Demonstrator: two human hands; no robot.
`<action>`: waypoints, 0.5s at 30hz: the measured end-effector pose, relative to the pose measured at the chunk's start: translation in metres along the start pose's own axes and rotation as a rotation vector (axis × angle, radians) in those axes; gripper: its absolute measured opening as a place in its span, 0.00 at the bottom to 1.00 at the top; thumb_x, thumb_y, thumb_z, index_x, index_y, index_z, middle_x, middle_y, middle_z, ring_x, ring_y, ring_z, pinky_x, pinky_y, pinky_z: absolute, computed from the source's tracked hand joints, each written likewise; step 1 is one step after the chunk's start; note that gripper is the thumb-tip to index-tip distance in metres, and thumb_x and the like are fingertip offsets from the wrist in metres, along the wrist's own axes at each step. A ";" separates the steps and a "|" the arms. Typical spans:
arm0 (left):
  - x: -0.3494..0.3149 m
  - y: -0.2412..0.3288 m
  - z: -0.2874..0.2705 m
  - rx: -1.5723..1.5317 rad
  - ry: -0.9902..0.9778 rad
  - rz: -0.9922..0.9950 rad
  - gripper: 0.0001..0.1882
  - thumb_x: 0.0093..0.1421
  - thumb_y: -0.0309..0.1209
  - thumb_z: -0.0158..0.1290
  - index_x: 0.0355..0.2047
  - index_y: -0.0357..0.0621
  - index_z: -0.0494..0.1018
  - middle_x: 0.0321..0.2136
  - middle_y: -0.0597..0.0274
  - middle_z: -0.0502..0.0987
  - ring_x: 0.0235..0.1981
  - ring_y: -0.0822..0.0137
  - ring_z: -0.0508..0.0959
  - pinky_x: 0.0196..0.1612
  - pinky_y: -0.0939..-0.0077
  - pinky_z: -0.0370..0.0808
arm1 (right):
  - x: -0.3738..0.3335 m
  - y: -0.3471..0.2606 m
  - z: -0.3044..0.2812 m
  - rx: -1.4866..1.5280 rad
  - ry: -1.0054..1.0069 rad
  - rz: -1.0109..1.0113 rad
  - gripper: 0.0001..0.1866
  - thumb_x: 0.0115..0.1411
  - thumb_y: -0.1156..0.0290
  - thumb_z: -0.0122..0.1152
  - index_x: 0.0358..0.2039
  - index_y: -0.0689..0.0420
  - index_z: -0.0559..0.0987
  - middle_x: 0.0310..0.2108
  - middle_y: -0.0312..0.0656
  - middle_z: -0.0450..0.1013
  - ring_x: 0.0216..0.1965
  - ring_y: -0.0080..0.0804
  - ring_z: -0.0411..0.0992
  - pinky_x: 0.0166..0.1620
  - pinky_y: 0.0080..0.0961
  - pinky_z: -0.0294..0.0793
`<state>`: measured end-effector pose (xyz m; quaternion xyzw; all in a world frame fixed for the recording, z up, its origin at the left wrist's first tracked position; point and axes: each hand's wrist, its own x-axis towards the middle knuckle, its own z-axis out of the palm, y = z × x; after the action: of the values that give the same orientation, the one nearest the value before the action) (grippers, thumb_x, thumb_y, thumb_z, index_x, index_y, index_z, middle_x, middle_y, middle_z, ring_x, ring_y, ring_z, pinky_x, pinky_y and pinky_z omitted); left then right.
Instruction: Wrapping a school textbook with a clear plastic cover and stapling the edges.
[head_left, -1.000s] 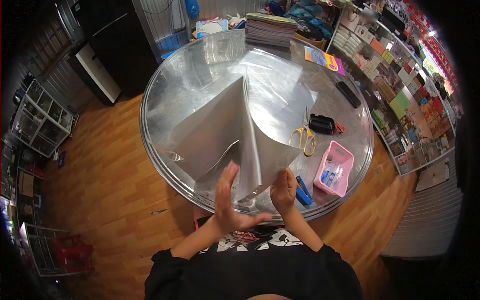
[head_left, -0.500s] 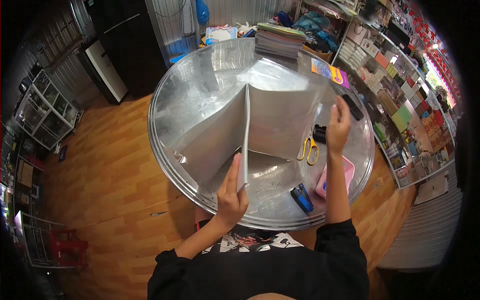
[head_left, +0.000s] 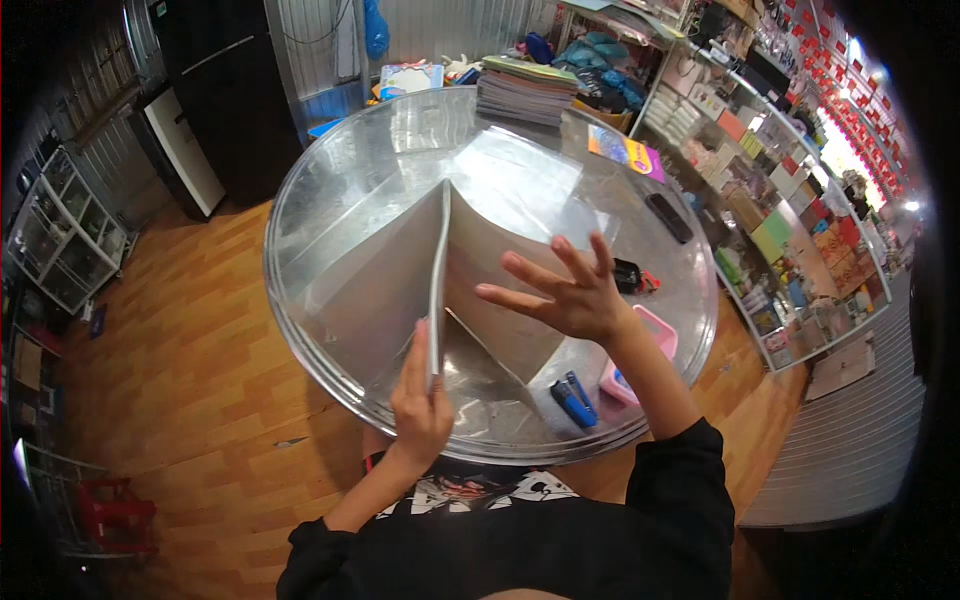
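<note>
A glossy silver folded sheet stands at centre frame on the round, mirror-grey metal table; lower right lie a pink plastic tray and a blue stapler.

We're seeing the folded sheet standing mid-worktop; stapler and tray lying right of it, book stack sitting behind.
</note>
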<state>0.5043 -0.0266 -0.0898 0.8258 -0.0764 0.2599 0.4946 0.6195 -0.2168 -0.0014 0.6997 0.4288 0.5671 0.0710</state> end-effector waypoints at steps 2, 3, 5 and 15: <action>0.005 -0.001 -0.003 0.002 0.043 0.022 0.28 0.50 0.14 0.40 0.55 0.31 0.54 0.48 0.38 0.64 0.46 0.45 0.69 0.46 0.66 0.68 | -0.001 0.023 0.008 -0.099 -0.260 -0.254 0.23 0.50 0.51 0.52 0.49 0.31 0.67 0.58 0.22 0.54 0.61 0.29 0.47 0.63 0.41 0.34; 0.005 -0.004 -0.007 0.256 0.019 0.089 0.26 0.52 0.15 0.40 0.54 0.30 0.54 0.47 0.37 0.65 0.45 0.46 0.70 0.45 0.68 0.68 | 0.003 0.027 0.012 -0.047 -0.334 -0.245 0.24 0.48 0.56 0.53 0.49 0.33 0.67 0.58 0.25 0.54 0.61 0.30 0.48 0.63 0.42 0.34; 0.006 -0.003 -0.004 0.060 0.054 -0.007 0.26 0.53 0.16 0.41 0.54 0.30 0.54 0.47 0.37 0.65 0.44 0.46 0.71 0.44 0.68 0.68 | 0.016 0.037 0.012 0.054 -0.452 -0.170 0.25 0.48 0.57 0.54 0.50 0.34 0.67 0.58 0.27 0.54 0.61 0.30 0.48 0.63 0.42 0.34; 0.007 0.023 -0.013 -0.038 0.116 -0.038 0.23 0.57 0.21 0.40 0.54 0.30 0.54 0.43 0.36 0.68 0.36 0.51 0.75 0.36 0.71 0.73 | 0.084 0.009 0.047 0.252 -0.589 0.348 0.24 0.34 0.61 0.69 0.33 0.54 0.72 0.40 0.41 0.70 0.43 0.37 0.66 0.38 0.33 0.65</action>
<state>0.4972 -0.0264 -0.0633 0.8011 -0.0367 0.2964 0.5187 0.6636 -0.1473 0.0496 0.8986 0.3312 0.2877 0.0071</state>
